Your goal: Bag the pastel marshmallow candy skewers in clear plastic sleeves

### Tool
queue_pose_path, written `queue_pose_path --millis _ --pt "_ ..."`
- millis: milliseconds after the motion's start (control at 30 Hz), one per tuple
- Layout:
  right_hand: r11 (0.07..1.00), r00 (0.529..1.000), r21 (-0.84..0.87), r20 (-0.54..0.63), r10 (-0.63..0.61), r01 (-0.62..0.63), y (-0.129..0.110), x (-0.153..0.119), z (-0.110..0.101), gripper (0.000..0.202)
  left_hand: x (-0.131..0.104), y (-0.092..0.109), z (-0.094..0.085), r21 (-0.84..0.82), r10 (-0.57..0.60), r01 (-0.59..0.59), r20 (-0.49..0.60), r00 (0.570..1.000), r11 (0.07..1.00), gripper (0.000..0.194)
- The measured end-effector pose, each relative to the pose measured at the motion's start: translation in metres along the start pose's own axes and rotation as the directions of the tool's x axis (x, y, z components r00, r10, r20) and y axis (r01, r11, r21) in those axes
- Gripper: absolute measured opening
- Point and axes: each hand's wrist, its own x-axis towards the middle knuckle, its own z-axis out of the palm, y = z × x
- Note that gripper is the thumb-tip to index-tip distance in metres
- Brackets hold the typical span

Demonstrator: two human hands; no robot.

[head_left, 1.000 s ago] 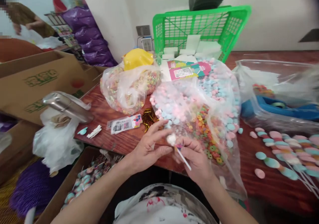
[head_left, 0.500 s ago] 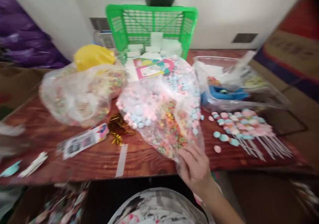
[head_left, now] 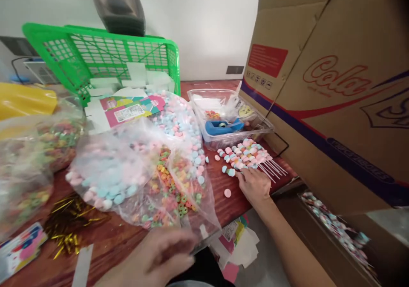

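At the right of the table, my right hand (head_left: 254,185) has its fingers bent down and closed on the near end of a short candy skewer (head_left: 228,170) with blue pieces. Finished-looking candy skewers (head_left: 251,153) with white sticks lie in a bunch just beyond it. A loose pink candy (head_left: 227,193) rests nearby. Blurred by motion, my left hand (head_left: 156,253) hovers at the front edge, thumb apart from the fingers, with nothing visible in it. Beyond it an opened plastic bag (head_left: 143,150) spreads out pink and blue candies and small ring candies (head_left: 168,176).
A clear tray (head_left: 217,93) holds a blue tape dispenser (head_left: 223,127). Behind stands a green basket (head_left: 105,40) with white cards. A large cardboard box (head_left: 335,44) borders the right side. Gold twist ties (head_left: 72,214) and another candy bag (head_left: 19,163) lie at left.
My view has swung to the right. My right hand has left the ring candies and moved right to the short candy skewer. My left hand has come into view.
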Motion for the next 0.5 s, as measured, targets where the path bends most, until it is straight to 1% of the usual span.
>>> queue_pose_path --millis 33,67,100,167,233,300,367,433,500 --pt "1.000 1.000 0.007 0.009 0.019 -0.019 0.000 0.004 0.001 0.030 0.026 0.013 0.011 -0.114 0.014 -0.007 0.066 0.998 0.993 0.035" --pt "0.999 0.999 0.016 0.020 0.035 -0.036 0.002 0.009 0.000 0.032 0.051 0.025 0.022 -0.241 0.024 0.000 0.099 0.995 0.970 0.045" --pt "0.998 0.998 0.026 0.034 0.053 -0.054 0.006 0.013 -0.001 0.031 0.075 0.035 0.032 -0.347 0.025 0.014 0.108 0.994 0.938 0.057" --pt "0.993 0.992 0.038 0.067 0.106 -0.109 0.021 0.025 -0.006 0.032 0.115 0.047 0.049 -0.508 -0.027 0.072 0.096 0.995 0.858 0.078" --pt "0.979 0.975 0.034 0.101 0.195 -0.200 0.046 0.040 -0.008 0.041 0.146 0.051 0.060 -0.615 -0.084 0.106 0.065 0.994 0.781 0.091" --pt "0.952 0.942 0.021 0.154 0.299 -0.305 0.074 0.058 -0.006 0.052 0.168 0.053 0.066 -0.694 -0.119 0.106 0.029 0.992 0.712 0.097" --pt "0.926 0.897 0.023 0.261 0.357 -0.376 0.100 0.076 0.004 0.060 0.184 0.054 0.068 -0.734 -0.134 0.091 0.001 0.991 0.673 0.098" --pt "0.910 0.841 0.047 0.403 0.361 -0.413 0.117 0.092 0.018 0.065 0.196 0.056 0.069 -0.724 -0.142 0.086 -0.017 0.990 0.684 0.098" --pt "0.896 0.781 0.082 0.529 0.331 -0.435 0.124 0.104 0.033 0.067 0.206 0.059 0.069 -0.665 -0.133 0.073 -0.040 0.990 0.743 0.098"
